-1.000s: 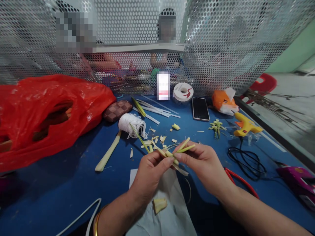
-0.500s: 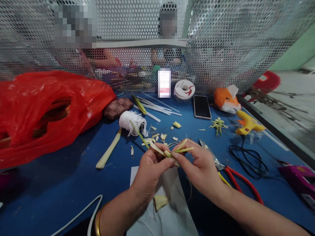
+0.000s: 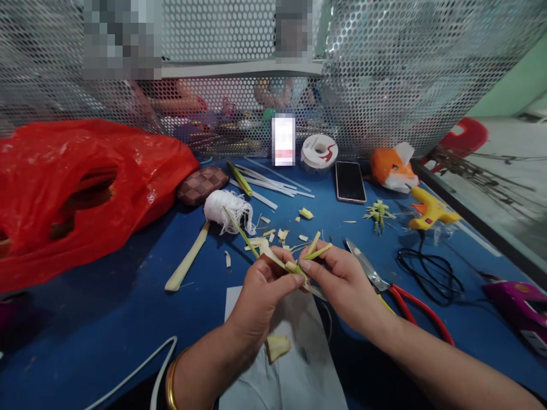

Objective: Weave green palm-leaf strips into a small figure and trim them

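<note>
Both hands meet over a white paper sheet. My left hand pinches a bundle of pale green plant strips between thumb and fingers, with one long thin stalk pointing up and left. My right hand is closed on the bundle's right side, and short strip ends stick up past its thumb. How the strips join is hidden by the fingers. A cut leaf piece lies on the paper below. Small trimmings are scattered just beyond the hands.
Red-handled scissors lie beside my right forearm. A yellow glue gun, phone and white ribbon spool are farther back. At left are a string roll and red plastic bag. People sit behind the perforated screen.
My right hand has shifted slightly, and the strip ends by its thumb now point more upward. A pale strip shows below the right fingers. The camera view has moved a little.
</note>
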Motion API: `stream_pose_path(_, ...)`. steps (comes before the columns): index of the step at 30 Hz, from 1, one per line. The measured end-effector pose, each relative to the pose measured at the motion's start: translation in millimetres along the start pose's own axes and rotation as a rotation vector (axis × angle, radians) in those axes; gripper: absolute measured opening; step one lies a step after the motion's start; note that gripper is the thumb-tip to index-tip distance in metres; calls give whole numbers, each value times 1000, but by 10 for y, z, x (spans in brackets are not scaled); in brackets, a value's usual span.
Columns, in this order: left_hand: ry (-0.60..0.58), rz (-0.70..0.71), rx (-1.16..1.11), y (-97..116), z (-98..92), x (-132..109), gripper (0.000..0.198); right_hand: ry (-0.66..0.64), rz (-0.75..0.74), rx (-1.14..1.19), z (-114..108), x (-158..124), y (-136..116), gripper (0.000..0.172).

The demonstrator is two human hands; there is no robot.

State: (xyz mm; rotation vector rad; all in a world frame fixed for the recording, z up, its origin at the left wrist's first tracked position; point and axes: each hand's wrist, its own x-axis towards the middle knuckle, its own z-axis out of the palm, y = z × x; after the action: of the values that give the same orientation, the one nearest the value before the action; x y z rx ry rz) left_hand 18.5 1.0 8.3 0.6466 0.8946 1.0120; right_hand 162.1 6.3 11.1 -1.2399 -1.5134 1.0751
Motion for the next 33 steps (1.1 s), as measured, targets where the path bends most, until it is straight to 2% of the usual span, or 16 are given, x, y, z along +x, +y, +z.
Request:
stream_pose_path(3, -4, -18, -25, 4, -6, 19, 23, 6, -110, -129, -3, 8, -9, 19)
stream_pose_path(5, -8, -24, -35, 9, -7, 30, 23, 1, -120, -138, -7, 13, -7, 20)
stream_pose_path(11, -54, -6, -19, 14, -11, 43, 23, -10, 119, 231, 10, 16, 9, 16)
stream_pose_path(16, -88, 0, 26, 18, -36, 60, 21, -26, 215, 393, 23, 20, -10, 18)
stream_pose_path(18, -82, 5, 29, 27, -41, 64, 22, -21, 177, 337, 6, 29, -13, 17)
stream_pose_path(20, -57, -5, 25, 39, -45, 65, 22, 6, 68, 179, -21, 37, -17, 15)
stream_pose_path(23, -36, -64, 18, 57, -57, 68, 22, 52, -103, -60, -57, 44, -30, 16)
stream_pose_path(25, -41, -110, 6, 68, -67, 73, 22, 57, -151, -105, -68, 46, -41, 18)
stream_pose_path(28, -23, -134, -31, 85, -74, 73, 21, 46, -108, -38, -66, 57, -51, 18)
stream_pose_path(33, 22, -87, -14, 91, -59, 48, 20, 44, 43, 42, -67, 80, -57, 17)
